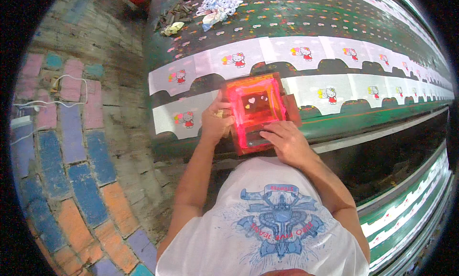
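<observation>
A screen printing frame [278, 101], its rim smeared bright pink and orange, lies over one of the white fabric pieces in the near row. Small heart shapes show in its reddish mesh. My left hand [216, 119] is closed round the frame's left side. At the near end of the mesh, my right hand [288, 141] has its fingers bent over a dark squeegee [253, 140], partly covered by them. White fabric pieces [311, 87] printed with a cartoon cat and balloons lie on both sides of the frame. The fabric under it is hidden.
The long green table [334, 125] carries two rows of printed pieces toward the right. Crumpled cloth [217, 9] and dark scraps [176, 15] sit at its far left. A white cable [71, 104] lies on the painted brick floor [88, 190]. Another printed table [401, 228] stands at right.
</observation>
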Demonstrator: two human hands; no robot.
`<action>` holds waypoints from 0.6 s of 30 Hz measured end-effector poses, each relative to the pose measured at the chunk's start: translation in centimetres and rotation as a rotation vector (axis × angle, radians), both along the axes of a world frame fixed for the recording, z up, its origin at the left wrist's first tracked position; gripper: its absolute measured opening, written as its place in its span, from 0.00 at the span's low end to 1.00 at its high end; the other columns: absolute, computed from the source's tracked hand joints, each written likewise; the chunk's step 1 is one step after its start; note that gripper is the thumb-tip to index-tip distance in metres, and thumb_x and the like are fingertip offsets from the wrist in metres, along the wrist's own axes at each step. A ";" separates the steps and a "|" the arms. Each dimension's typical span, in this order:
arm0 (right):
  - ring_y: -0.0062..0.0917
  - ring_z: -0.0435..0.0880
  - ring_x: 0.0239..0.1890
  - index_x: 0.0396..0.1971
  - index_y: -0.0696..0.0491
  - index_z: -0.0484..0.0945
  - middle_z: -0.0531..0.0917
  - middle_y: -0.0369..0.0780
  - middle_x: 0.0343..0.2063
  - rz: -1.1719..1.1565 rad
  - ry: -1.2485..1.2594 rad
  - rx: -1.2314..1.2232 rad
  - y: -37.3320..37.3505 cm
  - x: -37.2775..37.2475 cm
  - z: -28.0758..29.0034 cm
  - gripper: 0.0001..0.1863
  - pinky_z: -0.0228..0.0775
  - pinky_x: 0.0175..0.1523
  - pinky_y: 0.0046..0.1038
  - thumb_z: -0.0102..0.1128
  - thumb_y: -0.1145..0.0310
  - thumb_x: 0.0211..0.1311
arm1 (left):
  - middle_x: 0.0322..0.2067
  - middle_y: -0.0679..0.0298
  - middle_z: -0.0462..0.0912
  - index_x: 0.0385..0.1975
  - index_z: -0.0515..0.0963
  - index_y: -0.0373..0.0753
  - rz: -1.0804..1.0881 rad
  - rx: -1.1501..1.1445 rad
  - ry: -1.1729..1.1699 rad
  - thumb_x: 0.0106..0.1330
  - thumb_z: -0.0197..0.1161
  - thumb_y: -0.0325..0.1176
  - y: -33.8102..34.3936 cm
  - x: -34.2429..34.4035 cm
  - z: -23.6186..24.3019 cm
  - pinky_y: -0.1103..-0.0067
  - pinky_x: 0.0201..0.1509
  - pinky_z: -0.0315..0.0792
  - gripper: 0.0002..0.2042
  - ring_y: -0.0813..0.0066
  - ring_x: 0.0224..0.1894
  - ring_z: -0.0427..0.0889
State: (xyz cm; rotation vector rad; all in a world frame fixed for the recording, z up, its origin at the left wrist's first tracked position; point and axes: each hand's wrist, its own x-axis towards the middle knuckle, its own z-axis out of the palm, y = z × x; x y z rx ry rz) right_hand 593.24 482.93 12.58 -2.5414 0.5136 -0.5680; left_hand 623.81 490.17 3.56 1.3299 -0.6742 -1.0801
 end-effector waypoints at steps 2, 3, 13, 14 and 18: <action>0.44 0.88 0.61 0.58 0.55 0.90 0.90 0.46 0.56 0.044 0.105 -0.079 -0.2 0.5 0.9 0.24 0.81 0.67 0.48 0.71 0.77 0.59 | 0.88 0.40 0.58 0.47 0.90 0.32 -0.010 0.057 -0.087 0.56 0.76 0.13 -0.1 0.2 0.1 0.75 0.56 0.87 0.17 0.74 0.55 0.92; 0.44 0.88 0.61 0.59 0.55 0.89 0.90 0.46 0.56 0.066 0.157 -0.091 -0.3 0.5 1.3 0.24 0.81 0.67 0.48 0.71 0.76 0.59 | 0.88 0.38 0.58 0.46 0.90 0.32 -0.009 0.030 -0.091 0.56 0.77 0.13 -0.1 0.3 -0.6 0.74 0.59 0.86 0.17 0.71 0.59 0.91; 0.50 0.88 0.61 0.59 0.58 0.87 0.91 0.50 0.52 0.166 0.462 0.082 -5.9 3.3 5.0 0.26 0.81 0.68 0.49 0.67 0.81 0.58 | 0.84 0.26 0.60 0.41 0.89 0.35 -0.039 0.000 -0.125 0.54 0.80 0.19 0.0 0.9 -3.8 0.68 0.78 0.73 0.15 0.53 0.85 0.71; 0.50 0.88 0.61 0.59 0.58 0.87 0.91 0.50 0.52 0.145 0.434 0.070 -6.6 3.8 4.6 0.26 0.81 0.68 0.49 0.66 0.81 0.58 | 0.83 0.26 0.61 0.41 0.89 0.35 -0.030 -0.012 -0.124 0.54 0.80 0.20 -0.1 0.9 -3.8 0.68 0.79 0.72 0.14 0.52 0.85 0.70; 0.50 0.88 0.62 0.60 0.58 0.86 0.91 0.50 0.54 0.085 0.349 -0.013 -9.5 6.0 2.2 0.25 0.80 0.70 0.49 0.65 0.81 0.61 | 0.82 0.24 0.63 0.41 0.88 0.35 -0.006 -0.050 -0.132 0.54 0.81 0.21 -0.6 0.2 -2.9 0.67 0.81 0.70 0.14 0.47 0.86 0.68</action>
